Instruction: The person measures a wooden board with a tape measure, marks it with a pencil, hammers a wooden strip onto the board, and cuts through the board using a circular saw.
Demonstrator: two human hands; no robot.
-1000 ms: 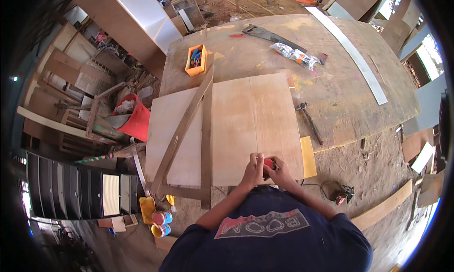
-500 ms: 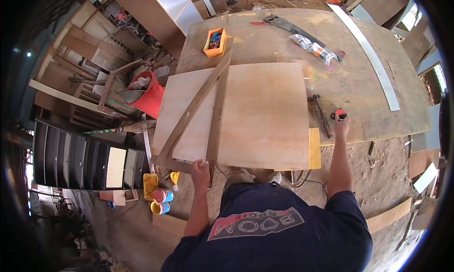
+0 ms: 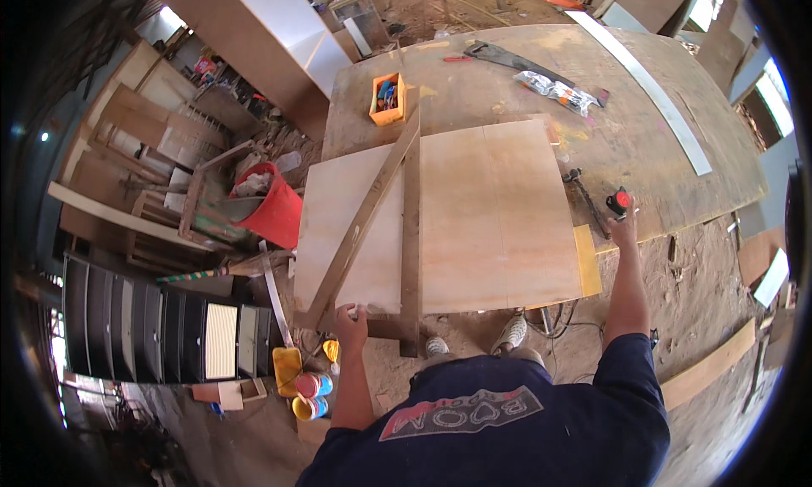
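Observation:
My left hand point(image 3: 351, 319) is closed at the front of a pale panel point(image 3: 338, 212), beside a wooden frame piece point(image 3: 368, 220) lying diagonally across it; what its fingers hold is too small to make out. My right hand point(image 3: 623, 222) grips a red-and-black tape measure point(image 3: 619, 201) over the big worktable point(image 3: 685, 208), just right of a hammer point(image 3: 592, 203). Between my hands lie a larger plywood panel point(image 3: 495, 208) and an upright wooden strip point(image 3: 412, 233) along its left side. A yellow board point(image 3: 589, 263) shows under the panel's right edge.
The worktable also carries an orange tool box point(image 3: 386, 98), handsaw point(image 3: 507, 64), plastic packet point(image 3: 554, 93) and long white strip point(image 3: 643, 89). A red bucket point(image 3: 275, 212), black shelved unit point(image 3: 144, 318) and paint cans point(image 3: 313, 385) stand left. Loose boards point(image 3: 706, 360) lie right.
My hands were together on the tape measure at the panel's front, then separated, the right carrying it out to the table. Since half a second ago both appear slightly shifted as the view moved.

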